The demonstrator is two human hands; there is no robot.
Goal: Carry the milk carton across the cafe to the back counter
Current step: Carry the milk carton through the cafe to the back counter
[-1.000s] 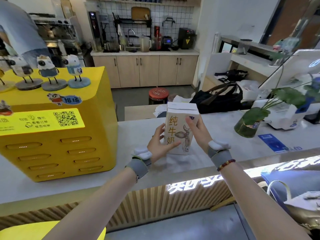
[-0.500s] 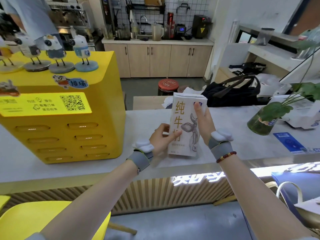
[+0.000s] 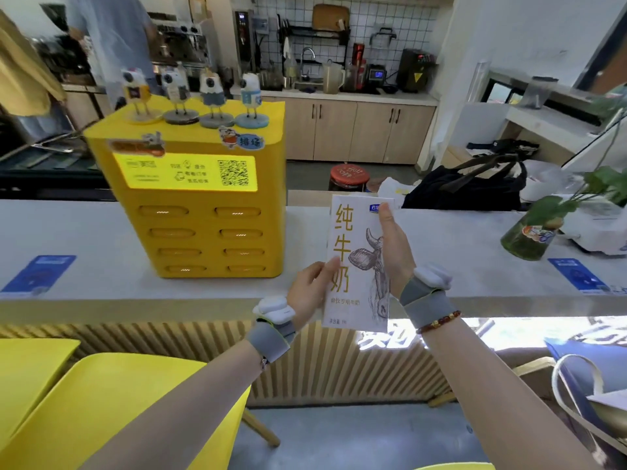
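A tall white milk carton (image 3: 353, 259) with gold lettering and a drawn cow is held upright in front of me, its base lifted off the grey front counter (image 3: 101, 266). My left hand (image 3: 310, 290) grips its lower left side. My right hand (image 3: 393, 252) wraps its right edge, fingers reaching near the top. The back counter (image 3: 356, 95) with wooden cabinets, a sink and appliances runs along the tiled far wall.
A yellow power-bank kiosk (image 3: 203, 205) topped with bird figurines stands left of the carton. A black bag (image 3: 468, 188) and a potted plant (image 3: 529, 239) lie to the right. A person (image 3: 112, 42) stands at the far left. Yellow chairs (image 3: 112, 412) sit below me.
The carton has come up off the front counter and closer to me, still in both hands. My view has drawn back and turned left, bringing the kiosk nearer the middle.
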